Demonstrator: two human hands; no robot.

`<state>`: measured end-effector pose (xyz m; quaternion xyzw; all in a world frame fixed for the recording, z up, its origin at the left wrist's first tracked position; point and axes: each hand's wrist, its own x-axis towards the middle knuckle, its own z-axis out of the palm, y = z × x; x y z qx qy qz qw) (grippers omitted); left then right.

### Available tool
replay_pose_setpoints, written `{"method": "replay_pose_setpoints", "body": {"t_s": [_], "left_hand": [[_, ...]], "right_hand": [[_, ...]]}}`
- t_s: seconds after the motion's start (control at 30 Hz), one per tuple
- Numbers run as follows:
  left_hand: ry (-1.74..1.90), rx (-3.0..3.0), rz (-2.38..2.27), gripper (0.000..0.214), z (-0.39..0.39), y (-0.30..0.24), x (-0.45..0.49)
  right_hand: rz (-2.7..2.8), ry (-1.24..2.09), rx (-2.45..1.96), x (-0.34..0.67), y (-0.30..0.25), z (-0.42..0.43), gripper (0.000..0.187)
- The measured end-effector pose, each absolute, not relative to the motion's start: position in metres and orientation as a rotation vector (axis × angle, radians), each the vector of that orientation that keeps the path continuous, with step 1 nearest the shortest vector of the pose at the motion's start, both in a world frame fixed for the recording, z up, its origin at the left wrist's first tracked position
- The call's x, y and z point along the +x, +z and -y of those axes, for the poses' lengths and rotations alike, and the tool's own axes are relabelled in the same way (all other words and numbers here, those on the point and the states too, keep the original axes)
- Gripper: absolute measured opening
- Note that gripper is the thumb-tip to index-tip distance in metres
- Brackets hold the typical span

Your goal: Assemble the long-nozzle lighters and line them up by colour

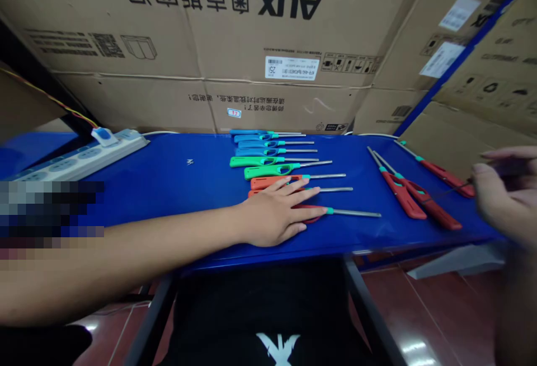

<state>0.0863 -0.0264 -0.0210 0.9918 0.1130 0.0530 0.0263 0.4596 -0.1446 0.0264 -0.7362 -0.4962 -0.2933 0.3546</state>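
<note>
My left hand (274,215) lies flat, fingers spread, over the near end of a row of long-nosed lighters. Under it are a red lighter (356,213) and orange ones, such as this orange lighter (260,183), their handles partly hidden. Farther back in the row are green lighters (271,171) and blue lighters (251,152), metal tubes pointing right. At the right edge my right hand (505,187), blurred, is closed on a dark-handled tool with a thin shaft (451,191), apparently a screwdriver. Its shaft reaches over the separate red lighters (405,195) lying at an angle.
A white power strip (113,148) with a plug lies at the left of the blue table (168,198). Tiny metal pieces (190,162), perhaps screws, lie left of the row. Cardboard (226,47) walls the back and right. Another red lighter (447,177) rests by the right cardboard.
</note>
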Motion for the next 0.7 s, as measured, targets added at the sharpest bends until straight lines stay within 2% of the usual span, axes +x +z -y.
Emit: {"method": "replay_pose_setpoints", "body": {"t_s": [0.13, 0.7], "left_hand": [[0.123, 3.037, -0.51, 0.052, 0.021, -0.034, 0.099], [0.218, 3.129, -0.611, 0.051, 0.026, -0.038, 0.1]], "right_hand": [[1.114, -0.593, -2.055, 0.462, 0.019, 0.146, 0.027], [1.3, -0.579, -1.98, 0.478, 0.004, 0.155, 0.031]]}}
